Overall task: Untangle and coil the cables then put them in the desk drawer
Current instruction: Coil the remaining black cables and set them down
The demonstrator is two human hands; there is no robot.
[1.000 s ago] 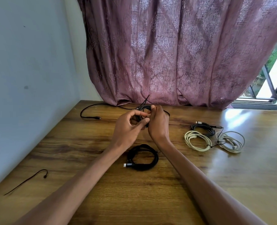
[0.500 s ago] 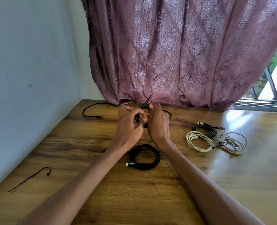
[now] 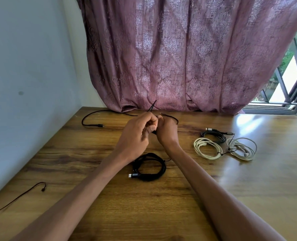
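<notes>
The desk (image 3: 248, 197) holds the whole job, and no drawer shows, so stowing looks untouched. On its right lie three finished coils close together: a dark coil (image 3: 213, 136), a cream coil (image 3: 207, 148) and a pale coil (image 3: 243, 149). A black coil (image 3: 150, 166) sits between the forearms. The left hand (image 3: 133, 138) and right hand (image 3: 166, 131) meet at the far middle, fingers curled and pinching a black cable (image 3: 172, 117), whose tail (image 3: 90, 121) trails left to a plug. A thin loose wire (image 3: 22, 195) lies uncoiled near the left edge. Judging by this, coiling is mostly done; this cable, that wire and the drawer remain.
</notes>
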